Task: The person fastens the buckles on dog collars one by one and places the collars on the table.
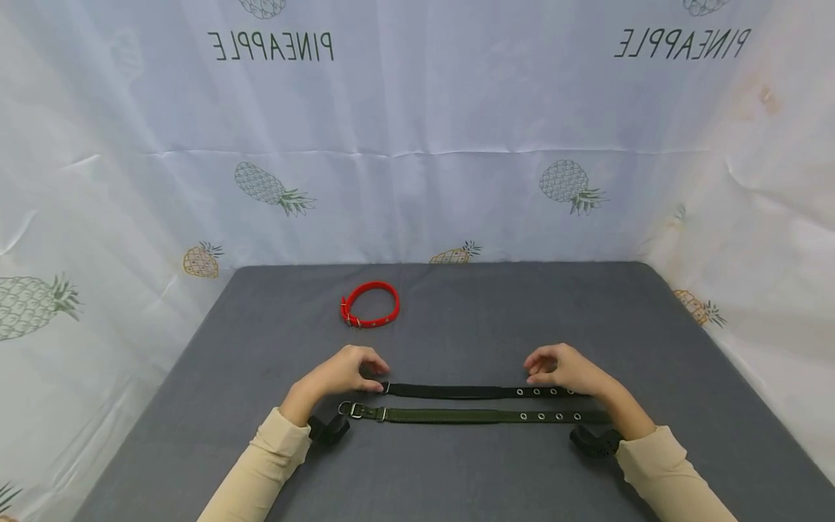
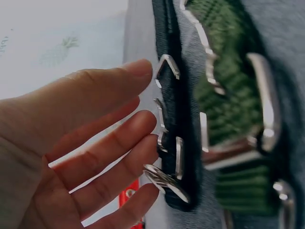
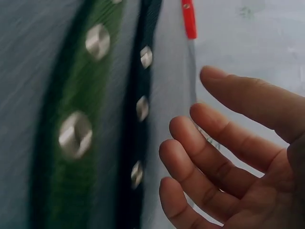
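Note:
A black collar with metal eyelets and a buckle lies stretched straight across the grey table. Parallel to it, closer to the person, is a dark green collar of the same kind. The left hand hovers by the black collar's buckle end. In the left wrist view its relaxed fingers come close to the metal buckle; whether they touch it I cannot tell. Over the eyelet end is the right hand, its fingers loosely bent with nothing between them. The right wrist view shows these fingers apart from both collars.
Farther back, left of centre, a red collar is buckled into a ring. Black wrist straps show below both cuffs. White cloth printed with pineapples hangs behind and beside the grey table.

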The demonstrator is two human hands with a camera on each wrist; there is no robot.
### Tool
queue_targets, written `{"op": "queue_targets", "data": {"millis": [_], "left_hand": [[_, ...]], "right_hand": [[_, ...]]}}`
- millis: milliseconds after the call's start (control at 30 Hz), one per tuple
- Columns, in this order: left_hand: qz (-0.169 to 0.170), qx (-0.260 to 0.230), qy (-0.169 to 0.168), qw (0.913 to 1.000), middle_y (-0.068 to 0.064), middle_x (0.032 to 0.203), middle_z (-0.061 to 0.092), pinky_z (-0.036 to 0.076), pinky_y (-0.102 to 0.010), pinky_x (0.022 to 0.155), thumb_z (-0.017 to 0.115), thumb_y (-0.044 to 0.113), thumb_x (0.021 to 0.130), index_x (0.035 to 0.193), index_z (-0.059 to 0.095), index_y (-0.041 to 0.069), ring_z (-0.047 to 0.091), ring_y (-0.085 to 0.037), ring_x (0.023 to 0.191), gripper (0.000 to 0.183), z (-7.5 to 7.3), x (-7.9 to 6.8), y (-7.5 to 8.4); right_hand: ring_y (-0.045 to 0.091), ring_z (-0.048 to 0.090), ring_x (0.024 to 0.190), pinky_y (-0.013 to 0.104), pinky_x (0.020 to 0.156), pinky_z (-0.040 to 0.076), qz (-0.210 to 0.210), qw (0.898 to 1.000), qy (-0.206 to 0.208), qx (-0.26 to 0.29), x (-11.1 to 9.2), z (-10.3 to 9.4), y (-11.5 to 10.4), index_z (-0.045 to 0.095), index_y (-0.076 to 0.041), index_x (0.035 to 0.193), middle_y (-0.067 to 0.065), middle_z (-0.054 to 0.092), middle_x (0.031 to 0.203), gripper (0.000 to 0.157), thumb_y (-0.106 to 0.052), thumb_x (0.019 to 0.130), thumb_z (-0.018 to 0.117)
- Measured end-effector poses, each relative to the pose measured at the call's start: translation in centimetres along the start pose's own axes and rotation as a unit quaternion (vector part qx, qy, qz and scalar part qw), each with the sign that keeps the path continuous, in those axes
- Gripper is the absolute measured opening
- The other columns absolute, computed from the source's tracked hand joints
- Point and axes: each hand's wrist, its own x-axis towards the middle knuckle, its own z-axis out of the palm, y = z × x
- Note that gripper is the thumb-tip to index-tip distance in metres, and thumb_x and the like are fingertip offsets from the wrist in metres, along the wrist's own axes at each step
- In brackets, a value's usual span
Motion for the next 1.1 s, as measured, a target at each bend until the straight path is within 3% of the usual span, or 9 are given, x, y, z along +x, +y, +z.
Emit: {"op": "queue_targets", "data": {"millis": [267, 733, 933, 1100], "left_hand": [[0.001, 0.004, 0.005, 1.0000, -0.005, 0.092, 0.069, 0.051, -0.019, 0.072, 0.081, 0.012, 0.076, 0.096, 0.074, 0.006, 0.062, -0.011, 0.082, 0.022, 0.5, 0.1, -0.7], [0.013, 0.020, -0.004, 0.9997, 0.000, 0.081, 0.068, 0.048, -0.016, 0.067, 0.078, 0.007, 0.076, 0.084, 0.075, 0.008, 0.057, -0.002, 0.073, 0.009, 0.4, 0.1, -0.8], [0.008, 0.016, 0.002, 0.9998, 0.000, 0.086, 0.070, 0.050, -0.017, 0.070, 0.075, 0.008, 0.080, 0.087, 0.074, 0.010, 0.062, -0.006, 0.079, 0.008, -0.8, 0.1, -0.5], [-0.017, -0.006, 0.014, 0.9997, -0.005, 0.095, 0.072, 0.052, -0.021, 0.075, 0.072, 0.010, 0.084, 0.094, 0.073, 0.009, 0.067, -0.016, 0.090, 0.011, -2.1, 0.1, 0.0]], "right_hand": [[-0.006, 0.052, 0.071, 0.020, 0.062, 0.048, 0.027, 0.999, 0.001, -0.029, -1.5, -0.1, 1.0, 0.070, 0.000, 0.095, 0.007, 0.067, 0.085, 0.027, -0.018, 0.077, 0.080], [-0.007, 0.047, 0.066, 0.021, 0.057, 0.045, -0.024, 0.997, -0.002, -0.069, -1.5, -0.2, 1.7, 0.069, -0.004, 0.084, 0.002, 0.063, 0.076, 0.014, -0.012, 0.078, 0.079], [-0.006, 0.052, 0.069, 0.021, 0.058, 0.048, -0.022, 0.998, -0.018, -0.062, -1.2, -1.1, 1.2, 0.068, -0.003, 0.088, 0.005, 0.066, 0.081, 0.011, -0.011, 0.083, 0.073], [-0.006, 0.055, 0.074, 0.022, 0.061, 0.049, -0.010, 0.998, -0.024, -0.052, -1.0, -2.1, 0.7, 0.065, -0.002, 0.095, 0.008, 0.067, 0.089, 0.012, -0.014, 0.089, 0.067]]}}
